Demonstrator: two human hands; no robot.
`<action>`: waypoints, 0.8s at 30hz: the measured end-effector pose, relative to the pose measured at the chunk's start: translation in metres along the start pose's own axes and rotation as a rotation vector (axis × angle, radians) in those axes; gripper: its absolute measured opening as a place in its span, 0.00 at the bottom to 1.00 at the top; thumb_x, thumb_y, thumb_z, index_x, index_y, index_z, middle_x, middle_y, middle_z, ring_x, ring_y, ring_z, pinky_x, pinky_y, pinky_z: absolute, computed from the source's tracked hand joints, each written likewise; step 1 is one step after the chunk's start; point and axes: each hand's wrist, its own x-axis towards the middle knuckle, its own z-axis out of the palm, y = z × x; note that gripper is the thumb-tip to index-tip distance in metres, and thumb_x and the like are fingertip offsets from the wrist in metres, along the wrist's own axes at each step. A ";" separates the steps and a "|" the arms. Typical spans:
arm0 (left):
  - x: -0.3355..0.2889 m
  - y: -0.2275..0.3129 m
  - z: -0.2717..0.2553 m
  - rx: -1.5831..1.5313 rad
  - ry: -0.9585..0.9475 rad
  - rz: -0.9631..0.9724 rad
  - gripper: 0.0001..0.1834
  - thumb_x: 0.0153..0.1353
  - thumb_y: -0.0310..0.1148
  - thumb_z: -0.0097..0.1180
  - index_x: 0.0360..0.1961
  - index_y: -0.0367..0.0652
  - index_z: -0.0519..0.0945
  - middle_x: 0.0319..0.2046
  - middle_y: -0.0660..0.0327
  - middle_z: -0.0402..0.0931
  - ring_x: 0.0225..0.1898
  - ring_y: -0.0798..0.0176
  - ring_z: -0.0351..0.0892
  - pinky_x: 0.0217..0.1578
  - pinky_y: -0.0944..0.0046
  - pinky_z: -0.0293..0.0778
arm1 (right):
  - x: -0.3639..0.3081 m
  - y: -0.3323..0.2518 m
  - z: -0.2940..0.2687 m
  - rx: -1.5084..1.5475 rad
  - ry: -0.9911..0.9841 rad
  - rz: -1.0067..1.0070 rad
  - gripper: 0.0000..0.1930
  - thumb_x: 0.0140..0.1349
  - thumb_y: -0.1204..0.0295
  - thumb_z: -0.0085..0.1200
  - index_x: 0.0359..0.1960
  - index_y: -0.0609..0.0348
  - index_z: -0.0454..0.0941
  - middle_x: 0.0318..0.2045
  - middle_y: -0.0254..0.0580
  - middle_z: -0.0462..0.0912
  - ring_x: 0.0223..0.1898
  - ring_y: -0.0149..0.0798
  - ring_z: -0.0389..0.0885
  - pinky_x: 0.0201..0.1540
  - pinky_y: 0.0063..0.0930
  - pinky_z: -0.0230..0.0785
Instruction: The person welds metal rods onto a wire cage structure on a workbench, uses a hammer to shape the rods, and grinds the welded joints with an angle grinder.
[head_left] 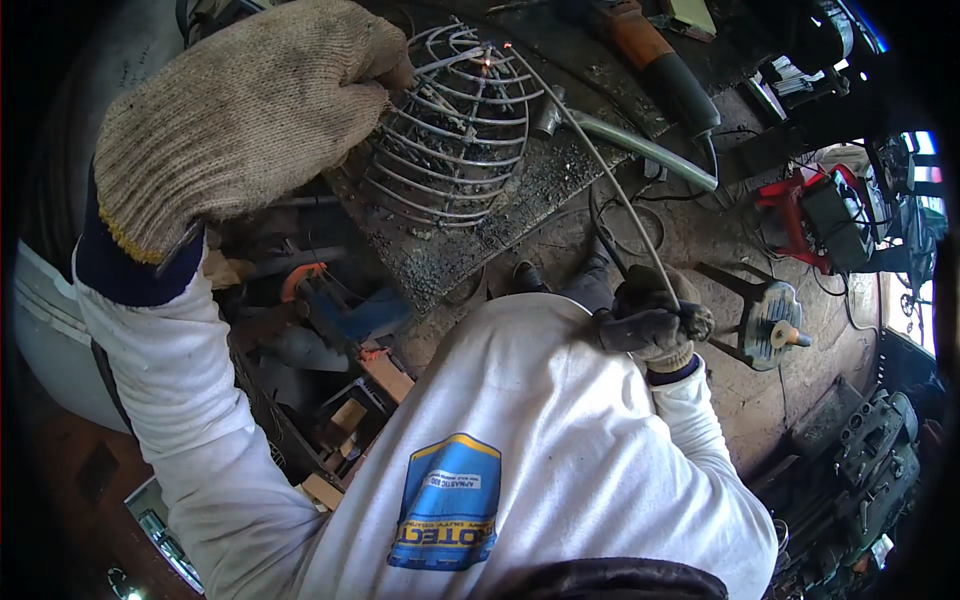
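Note:
A dome-shaped cage of bent metal wire [455, 165] rests on a grit-strewn metal worktop. My left hand [250, 110], in a knitted work glove, is closed at the cage's upper left, its fingertips pinched on a thin metal bar [440, 63] that runs to the cage's top. A small glowing spot shows there. My right hand [655, 320], gloved too, is wrapped round a dark welding electrode holder [692, 320], partly hidden by the fingers. From it a long welding rod [610, 165] slants up to the left. Its tip glows red, just right of the cage's top and apart from it.
Right of the cage lies a hammer [640, 150] with a tubular handle. Beyond it is an orange and black angle grinder [655, 65]. A dark stool [768, 320], a red plastic stool [790, 215] and cables stand or lie at right. Tools and wood pieces crowd the lower left.

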 end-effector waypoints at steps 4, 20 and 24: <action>0.019 -0.003 0.004 -0.006 0.033 0.127 0.15 0.67 0.37 0.51 0.52 0.48 0.80 0.33 0.60 0.76 0.30 0.68 0.79 0.35 0.64 0.78 | -0.003 0.018 0.009 0.123 -0.042 0.071 0.25 0.66 0.55 0.51 0.56 0.63 0.72 0.38 0.41 0.82 0.36 0.37 0.81 0.40 0.35 0.77; -0.003 -0.024 0.002 0.010 0.044 0.299 0.17 0.67 0.35 0.51 0.55 0.45 0.79 0.34 0.58 0.77 0.33 0.62 0.79 0.38 0.62 0.77 | 0.016 -0.025 0.010 0.172 -0.022 0.163 0.28 0.60 0.52 0.61 0.44 0.71 0.76 0.27 0.42 0.82 0.27 0.33 0.81 0.30 0.27 0.77; 0.028 -0.017 0.008 0.041 0.043 0.295 0.18 0.67 0.38 0.49 0.55 0.45 0.79 0.37 0.58 0.80 0.33 0.62 0.80 0.38 0.62 0.79 | 0.009 -0.002 0.013 0.111 0.050 0.076 0.22 0.57 0.60 0.63 0.42 0.70 0.77 0.28 0.41 0.82 0.28 0.32 0.81 0.30 0.25 0.75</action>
